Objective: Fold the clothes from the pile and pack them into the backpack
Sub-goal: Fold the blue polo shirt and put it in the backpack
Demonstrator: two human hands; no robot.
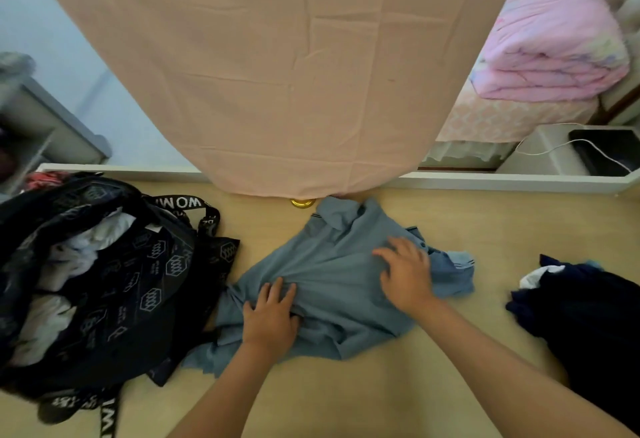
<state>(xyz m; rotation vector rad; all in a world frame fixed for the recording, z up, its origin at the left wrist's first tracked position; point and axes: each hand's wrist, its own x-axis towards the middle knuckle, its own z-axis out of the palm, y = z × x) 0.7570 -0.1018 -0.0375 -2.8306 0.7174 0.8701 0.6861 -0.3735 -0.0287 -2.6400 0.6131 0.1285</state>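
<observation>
The open black backpack (pixel 138 281) is lying at the left of the table (pixel 346 403), touching the blue-grey polo shirt (pixel 332 264) crumpled mid-table. The dark clothes pile (pixel 581 313) is sitting at the right. Creases bunching under the palms are probably risking a crooked fold. The left hand (pixel 270 319) is pressing flat, fingers together. The right hand (pixel 405 274) is pressing with its grip spread.

Grey-blue shirt (pixel 332 285), black white-patterned backpack (pixel 138 299), navy pile (pixel 588 316).

Losing the backpack (pixel 145 299) off the left edge, dark pile (pixel 588 316) off the right. Can't identify that half-covered gold thing (pixel 302 202).
</observation>
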